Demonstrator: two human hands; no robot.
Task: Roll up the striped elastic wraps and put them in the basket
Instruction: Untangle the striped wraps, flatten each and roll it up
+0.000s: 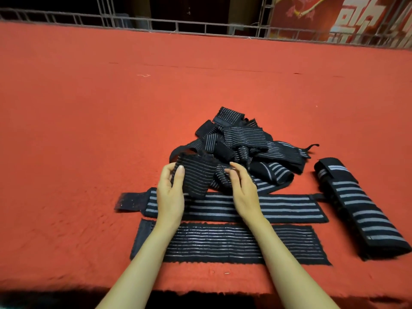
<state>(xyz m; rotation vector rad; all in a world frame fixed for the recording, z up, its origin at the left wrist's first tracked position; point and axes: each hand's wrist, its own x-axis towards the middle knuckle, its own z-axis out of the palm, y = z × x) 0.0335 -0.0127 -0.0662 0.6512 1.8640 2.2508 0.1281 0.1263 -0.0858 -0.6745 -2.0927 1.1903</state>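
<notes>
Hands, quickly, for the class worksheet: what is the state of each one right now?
Left hand: grips the thin-striped wrap, thumb in front.
Right hand: fingers curled, pinching the bunched wrap end beside it.

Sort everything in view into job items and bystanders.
Job: black thin-striped elastic wrap, gripped by left hand and right hand; tangled pile of black striped wraps; flat wide-striped wrap; flat thin-striped wrap; folded wide-striped wrap at right.
Lying about: red felt table cover; grey metal railing; red banner with white characters.
No basket shows.
</notes>
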